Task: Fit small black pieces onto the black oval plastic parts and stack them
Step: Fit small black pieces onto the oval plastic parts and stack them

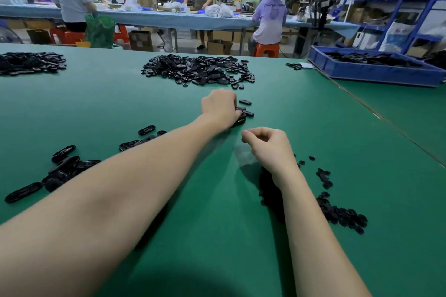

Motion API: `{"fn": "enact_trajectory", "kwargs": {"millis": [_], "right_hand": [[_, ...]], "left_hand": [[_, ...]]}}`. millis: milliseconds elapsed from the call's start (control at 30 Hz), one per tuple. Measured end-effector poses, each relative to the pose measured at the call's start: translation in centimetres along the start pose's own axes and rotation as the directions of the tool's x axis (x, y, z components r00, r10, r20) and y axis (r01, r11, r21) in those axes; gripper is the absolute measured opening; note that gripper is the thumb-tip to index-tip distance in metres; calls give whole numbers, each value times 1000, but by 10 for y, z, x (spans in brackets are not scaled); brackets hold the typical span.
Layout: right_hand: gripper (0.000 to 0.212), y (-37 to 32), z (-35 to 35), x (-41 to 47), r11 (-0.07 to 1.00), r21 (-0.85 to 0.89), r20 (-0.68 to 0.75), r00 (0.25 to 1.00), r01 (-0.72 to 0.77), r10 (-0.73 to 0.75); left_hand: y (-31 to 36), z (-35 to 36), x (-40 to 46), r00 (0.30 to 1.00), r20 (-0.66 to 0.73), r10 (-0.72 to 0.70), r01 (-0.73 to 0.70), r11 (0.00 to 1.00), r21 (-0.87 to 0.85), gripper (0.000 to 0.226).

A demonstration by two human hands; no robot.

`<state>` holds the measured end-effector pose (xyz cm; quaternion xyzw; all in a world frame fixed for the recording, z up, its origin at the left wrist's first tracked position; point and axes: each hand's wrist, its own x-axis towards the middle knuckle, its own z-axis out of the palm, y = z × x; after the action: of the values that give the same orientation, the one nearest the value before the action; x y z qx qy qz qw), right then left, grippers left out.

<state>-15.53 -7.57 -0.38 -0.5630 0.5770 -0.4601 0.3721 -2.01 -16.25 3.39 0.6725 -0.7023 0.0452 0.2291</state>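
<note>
A small cluster of black oval parts lies on the green desk ahead of the person, and the left hand reaches across onto it, fingers curled down over the pieces; it seems to be gripping or setting down one oval, though the fingertips are hidden behind the knuckles. One oval sits just beyond the cluster, apart from it. The right hand hovers nearer the body, thumb and forefinger pinched together; whether a small piece sits between them I cannot tell, as nothing black shows there.

The small black pieces are strewn along the right forearm, with more partly hidden beneath the wrist. Loose ovals lie scattered to the left under the left forearm, and a large heap of ovals sits farther up the desk. Another heap lies at the far left, and a blue tray of black parts at the far right. Three people work at a long table behind.

The risks, as I judge them: the left forearm crosses low over the loose ovals and could drag them out of reach; the cluster under the left hand looks untidy, so a stack there could slide apart under a careless press; and the right wrist may scatter the small pieces beneath it.
</note>
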Motion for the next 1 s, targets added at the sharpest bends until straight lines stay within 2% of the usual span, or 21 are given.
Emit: {"fn": "enact_trajectory", "kwargs": {"millis": [133,267,433,567,633,800,900,1000], "right_hand": [[11,-1,4,-1,1000,28,18,1000,9,-9],[10,-1,4,0,999,35,24,1000,-8,8],[6,-2,3,-1,998,54,38,999,-9,7],[9,-5,6,-4,999,43,65,998,16,-19],[9,-6,6,-5,998,62,75,997,19,-24],[7,-7,10,-8,999,-34,116,993,15,-11],[8,-8,13,-9,983,-176,143,989,52,-27],[4,-10,14,-10,966,-244,144,988,83,-49]], "left_hand": [[-2,11,13,1000,3,-14,14,997,82,34],[-1,13,12,1000,-13,-22,23,999,42,39],[2,8,-23,993,-111,-50,28,981,-191,22],[-6,2,-60,991,-80,-107,59,889,-454,8],[-13,-4,-72,995,-49,-91,54,863,-502,6],[-37,-21,-94,997,72,-20,48,910,-413,6],[-51,-35,-95,987,151,-48,95,944,-317,8],[-60,-49,-92,975,200,-95,145,957,-251,11]]}}
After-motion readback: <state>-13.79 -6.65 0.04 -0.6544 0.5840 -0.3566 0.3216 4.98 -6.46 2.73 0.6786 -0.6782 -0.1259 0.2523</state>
